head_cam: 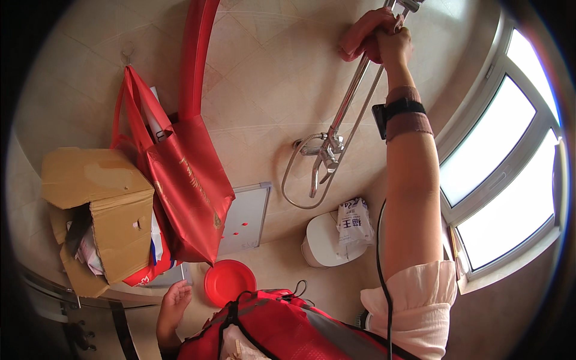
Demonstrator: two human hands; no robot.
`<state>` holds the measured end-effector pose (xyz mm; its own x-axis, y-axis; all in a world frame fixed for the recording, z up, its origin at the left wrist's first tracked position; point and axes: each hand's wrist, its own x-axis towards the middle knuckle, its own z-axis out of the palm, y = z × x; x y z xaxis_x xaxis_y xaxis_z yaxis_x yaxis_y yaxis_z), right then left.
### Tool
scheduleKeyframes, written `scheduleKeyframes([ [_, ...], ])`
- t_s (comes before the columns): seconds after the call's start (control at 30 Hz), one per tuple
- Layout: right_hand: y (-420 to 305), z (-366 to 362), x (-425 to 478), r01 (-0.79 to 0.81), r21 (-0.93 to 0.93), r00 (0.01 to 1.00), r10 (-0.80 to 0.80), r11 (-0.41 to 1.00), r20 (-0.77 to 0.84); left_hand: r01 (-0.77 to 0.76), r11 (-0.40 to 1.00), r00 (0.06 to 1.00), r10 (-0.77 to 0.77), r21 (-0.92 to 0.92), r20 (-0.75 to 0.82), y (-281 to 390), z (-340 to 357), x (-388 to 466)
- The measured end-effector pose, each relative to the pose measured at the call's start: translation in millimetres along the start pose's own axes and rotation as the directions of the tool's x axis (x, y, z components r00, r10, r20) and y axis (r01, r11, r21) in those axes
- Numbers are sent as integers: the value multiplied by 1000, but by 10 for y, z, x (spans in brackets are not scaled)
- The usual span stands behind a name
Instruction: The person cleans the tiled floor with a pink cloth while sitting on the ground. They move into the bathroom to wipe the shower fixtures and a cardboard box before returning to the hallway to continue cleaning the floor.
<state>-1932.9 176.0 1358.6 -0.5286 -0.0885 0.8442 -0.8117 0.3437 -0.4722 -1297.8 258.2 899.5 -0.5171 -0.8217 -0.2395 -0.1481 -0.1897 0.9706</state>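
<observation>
My right hand (395, 48) reaches up at the top of the view and grips a pink cloth (365, 32). The cloth is pressed around the upper part of a chrome shower rail (355, 87), just below its top bracket (409, 4). A metal shower hose (370, 92) runs beside the rail and loops below the mixer tap (332, 146). Low on the left, my left hand (174, 299) hangs empty with its fingers loosely bent. It is nearest to a red plastic basin (230, 282) on the floor.
A red bag (191, 193) hangs from a wall hook beside an opened cardboard box (121, 225). A whiteboard (246, 216) leans on the tiled wall. A white bin (321, 240) carries a printed plastic bag (355, 222). Frosted windows (490, 139) line the right; a black cable (381, 265) hangs by my arm.
</observation>
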Motion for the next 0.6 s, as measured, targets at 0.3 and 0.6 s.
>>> scheduleKeyframes([
  [0.3, 508, 260, -1096, -61, 75, 996, 55, 995, 71, 53, 998, 995, -50, -26, 91, 40, -36, 129],
  [0.6, 966, 413, -2110, -133, -57, 947, 144, 989, 286, 27, 1000, 994, -27, 6, 110, 44, -89, 95],
])
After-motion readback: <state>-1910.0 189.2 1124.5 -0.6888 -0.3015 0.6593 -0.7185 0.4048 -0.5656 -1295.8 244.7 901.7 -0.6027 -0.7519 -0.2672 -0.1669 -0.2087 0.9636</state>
